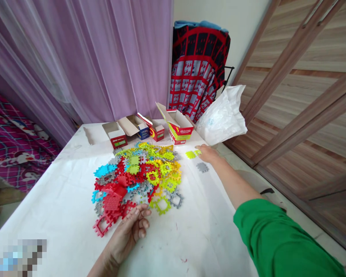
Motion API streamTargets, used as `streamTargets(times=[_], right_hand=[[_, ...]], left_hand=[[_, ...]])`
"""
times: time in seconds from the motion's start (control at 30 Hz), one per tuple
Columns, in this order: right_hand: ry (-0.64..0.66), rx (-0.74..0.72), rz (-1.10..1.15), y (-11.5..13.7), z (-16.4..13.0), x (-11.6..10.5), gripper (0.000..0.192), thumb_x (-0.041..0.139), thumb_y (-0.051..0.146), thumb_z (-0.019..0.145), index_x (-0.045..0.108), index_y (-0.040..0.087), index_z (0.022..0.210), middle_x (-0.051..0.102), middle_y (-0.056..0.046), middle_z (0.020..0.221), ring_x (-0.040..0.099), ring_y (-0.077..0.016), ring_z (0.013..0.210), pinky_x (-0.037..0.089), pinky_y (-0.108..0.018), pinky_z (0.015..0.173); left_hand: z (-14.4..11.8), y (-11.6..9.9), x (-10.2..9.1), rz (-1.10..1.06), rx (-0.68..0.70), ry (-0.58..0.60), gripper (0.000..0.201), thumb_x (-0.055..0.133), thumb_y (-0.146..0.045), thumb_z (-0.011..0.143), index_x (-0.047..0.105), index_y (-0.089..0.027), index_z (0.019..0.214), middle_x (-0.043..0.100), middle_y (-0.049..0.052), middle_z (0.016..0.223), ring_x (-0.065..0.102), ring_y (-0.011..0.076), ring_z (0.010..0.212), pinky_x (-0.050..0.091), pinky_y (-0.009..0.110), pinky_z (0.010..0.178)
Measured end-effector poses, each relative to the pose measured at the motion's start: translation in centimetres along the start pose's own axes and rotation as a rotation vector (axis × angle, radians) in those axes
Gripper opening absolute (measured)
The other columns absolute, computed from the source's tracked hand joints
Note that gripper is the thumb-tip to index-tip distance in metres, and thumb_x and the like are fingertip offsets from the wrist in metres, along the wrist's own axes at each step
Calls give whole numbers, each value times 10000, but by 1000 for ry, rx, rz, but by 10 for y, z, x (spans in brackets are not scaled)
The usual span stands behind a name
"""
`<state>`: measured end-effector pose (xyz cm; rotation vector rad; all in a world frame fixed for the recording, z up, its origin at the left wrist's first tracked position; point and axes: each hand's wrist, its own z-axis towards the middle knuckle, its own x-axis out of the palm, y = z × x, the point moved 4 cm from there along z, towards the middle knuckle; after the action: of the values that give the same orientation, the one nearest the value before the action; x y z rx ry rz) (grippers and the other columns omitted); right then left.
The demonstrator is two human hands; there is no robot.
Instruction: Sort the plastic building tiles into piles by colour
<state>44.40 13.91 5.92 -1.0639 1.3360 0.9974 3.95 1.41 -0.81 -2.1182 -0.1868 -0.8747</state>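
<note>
A person's view looks down on a white-covered table (60, 200) with a heap of interlocking plastic tiles (138, 181) at its middle; every place here is given from that heap. Nearest the viewer, at the heap's near edge, the left hand (129, 234) rests on the cloth, fingers loosely curled and just touching the nearest red tiles (109, 207), holding nothing. The right arm, in a green sleeve (276, 242), stretches past the right side of the heap. Beyond and to the right of it, the right hand (209, 153) lies fingers-down on a lime-green tile (192, 154) set apart from the rest; whether the fingers pinch it or only press on it cannot be told. A lone grey tile (202, 167) lies just nearer than that hand. The work in hand looks like sorting, with the lime piece being placed or taken up. The next move seems to call for a clean pinch on one thin tile. Behind the heap stand open cardboard boxes (150, 130), and to the far right of it a white plastic bag (223, 115). Farther off hang purple curtains (103, 57)
</note>
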Motion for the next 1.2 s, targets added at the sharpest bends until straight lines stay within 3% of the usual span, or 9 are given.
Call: streamTargets(times=[0.07,0.2,0.37,0.5,0.67,0.87,1.2], right_hand=[[-129,-64,107,26,-23,2,426,462,216,872,569,241,1284,596,-87,1248,584,-209,1096,468,-322,922],[-487,-168,546,81,-83,20,323,416,227,879,681,224,1063,686,-75,1062,630,-201,984,511,-312,859],[-585,-130,776,119,-137,51,292,419,268,868,705,238,917,714,-71,943,661,-199,897,544,-312,784],[-601,-72,812,119,-153,62,276,437,294,845,705,236,883,721,-70,904,671,-194,849,550,-309,752],[-618,22,895,109,-151,70,288,459,345,818,709,210,858,733,-81,902,676,-200,804,551,-304,681],[-599,116,992,103,-146,77,305,487,385,780,719,206,865,745,-70,877,682,-204,766,556,-333,740],[-529,87,947,104,-139,78,281,493,373,753,733,247,827,751,-43,846,667,-197,703,554,-331,731]], left_hand=[[0,-1,1,-33,2,23,394,801,-379,706,659,-179,1015,677,40,926,636,99,658,494,180,502],[0,-2,3,-84,-5,47,294,739,-314,785,655,-163,1023,687,50,959,662,106,696,539,204,575],[-1,-2,3,-104,6,70,241,690,-288,831,651,-161,1032,690,58,986,673,111,716,544,211,597],[-2,-3,2,-124,12,62,212,692,-190,813,643,-164,1018,699,52,983,677,114,722,545,214,609],[-3,-4,2,-143,12,48,190,664,-136,819,634,-163,1005,704,51,968,681,117,714,548,220,614],[-4,-3,1,-141,23,62,198,660,-149,827,622,-162,1020,697,50,974,686,115,721,548,216,611],[-3,-3,0,-123,25,75,232,668,-163,824,623,-160,1052,693,46,985,689,108,745,553,212,634]])
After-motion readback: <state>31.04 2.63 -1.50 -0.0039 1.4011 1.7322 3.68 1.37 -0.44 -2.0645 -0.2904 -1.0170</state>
